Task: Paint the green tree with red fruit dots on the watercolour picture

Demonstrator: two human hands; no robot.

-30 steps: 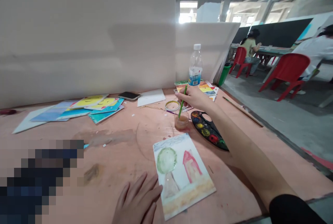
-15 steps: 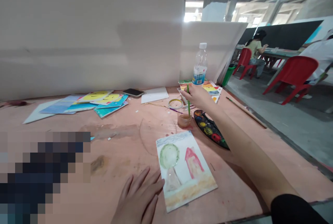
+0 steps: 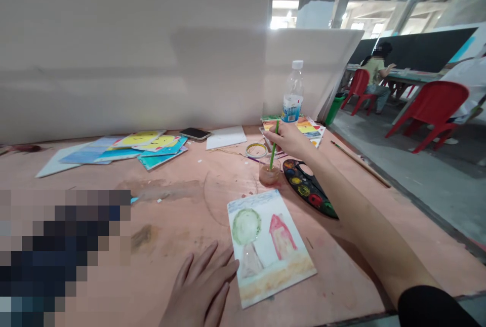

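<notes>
My right hand (image 3: 287, 138) grips a green-handled paintbrush (image 3: 274, 147), whose lower end stands in a clear cup (image 3: 269, 173) of murky brownish water. Just right of the cup lies a dark paint palette (image 3: 306, 188) with several colour wells, partly covered by my right forearm. My left hand (image 3: 203, 284) rests flat with fingers spread, its fingertips at the left edge of a painting (image 3: 271, 246). That sheet shows a green round tree, a pink-red house and a yellowish-brown ground.
Painted cards (image 3: 142, 147), a phone (image 3: 195, 133) and a white sheet (image 3: 226, 137) lie along the white board. A tape roll (image 3: 256, 150), a bottle (image 3: 292, 94) and a long brush (image 3: 360, 164) are farther right. People sit near red chairs (image 3: 429, 112).
The green brush has tilted inside the cup, its lower end shifting left while its top leans right. My left hand and the painting stay in place.
</notes>
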